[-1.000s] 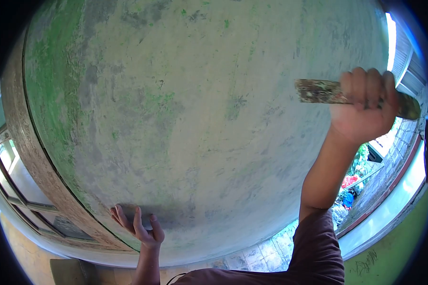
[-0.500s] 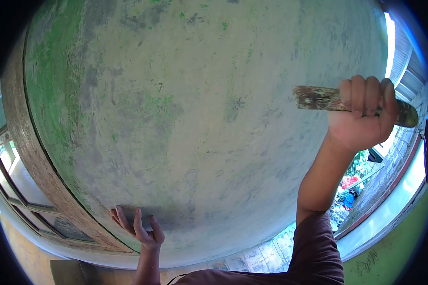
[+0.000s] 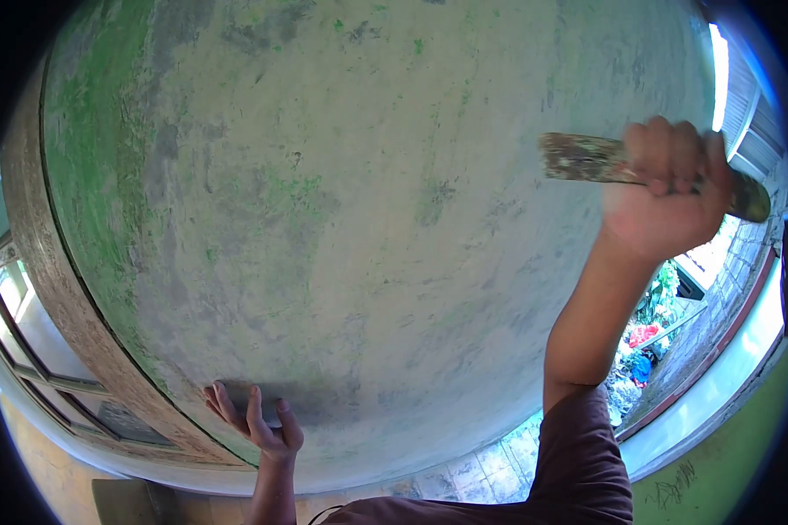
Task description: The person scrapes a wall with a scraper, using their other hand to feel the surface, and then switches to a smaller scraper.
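A wall (image 3: 394, 236) with worn green and grey-white patches fills the middle of the view. At the right, my right hand (image 3: 674, 188) is wrapped round a flat tool with a worn, paint-marked surface (image 3: 582, 158). The tool lies roughly level, its broad end pointing left in front of the wall and its dark rounded end sticking out right of my fist. Low on the left, my left hand (image 3: 258, 424) has its fingers spread against or close to the wall, holding nothing that I can see.
A wooden frame (image 3: 61, 262) and glass panes (image 3: 52, 341) border the wall on the left. Floor tiles (image 3: 468, 477) show below. Beyond the wall's right edge lie plants and colourful items (image 3: 643, 350), near a green wall (image 3: 709, 455).
My right hand has moved up a little with the tool in it. My left hand looks almost unmoved.
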The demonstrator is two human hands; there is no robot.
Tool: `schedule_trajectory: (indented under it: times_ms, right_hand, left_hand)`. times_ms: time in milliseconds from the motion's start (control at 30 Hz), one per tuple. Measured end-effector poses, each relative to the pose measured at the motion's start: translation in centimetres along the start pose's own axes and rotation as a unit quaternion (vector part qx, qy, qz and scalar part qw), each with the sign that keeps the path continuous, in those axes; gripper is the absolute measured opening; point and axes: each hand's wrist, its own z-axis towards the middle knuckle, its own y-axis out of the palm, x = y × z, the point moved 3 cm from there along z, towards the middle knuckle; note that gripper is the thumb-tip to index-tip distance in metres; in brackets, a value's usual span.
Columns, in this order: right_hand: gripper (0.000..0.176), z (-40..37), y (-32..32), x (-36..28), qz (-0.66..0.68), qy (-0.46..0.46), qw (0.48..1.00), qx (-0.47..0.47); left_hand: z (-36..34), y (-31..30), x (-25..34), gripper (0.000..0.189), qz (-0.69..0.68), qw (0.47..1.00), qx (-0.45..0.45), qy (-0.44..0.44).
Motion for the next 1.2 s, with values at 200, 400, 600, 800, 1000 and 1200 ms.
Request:
schedule_trajectory:
  times_ms: [200,400,600,800,1000,1200]
  right_hand:
    - [0.035,0.1,-0.6,1.3,-0.019,0.039,0.997,0.061]
    - [0.034,-0.1,-0.5,2.2,-0.013,0.033,0.995,0.088]
    - [0.034,0.3,-0.9,-1.1,-0.022,-0.024,0.999,-0.009]
    - [0.033,0.5,-1.3,-1.4,-0.032,-0.023,0.999,0.031]
    - [0.036,-0.1,-0.9,0.8,-0.034,0.035,0.995,0.085]
    - [0.033,0.1,-0.4,0.9,-0.103,-0.032,0.991,0.084]
  left_hand:
    - [0.2,-0.1,0.1,0.042,-0.001,1.0,-0.006,0.011]
    - [0.2,-0.1,0.1,0.042,-0.007,1.0,-0.006,0.011]
    - [-0.1,0.0,0.1,0.037,-0.003,1.0,-0.004,-0.001]
    - [-0.2,0.0,-0.1,0.037,0.0,1.0,-0.003,-0.003]
    - [-0.1,-0.1,0.1,0.038,0.002,1.0,-0.008,-0.004]
    - [0.2,-0.2,0.2,0.041,-0.001,1.0,-0.01,0.01]
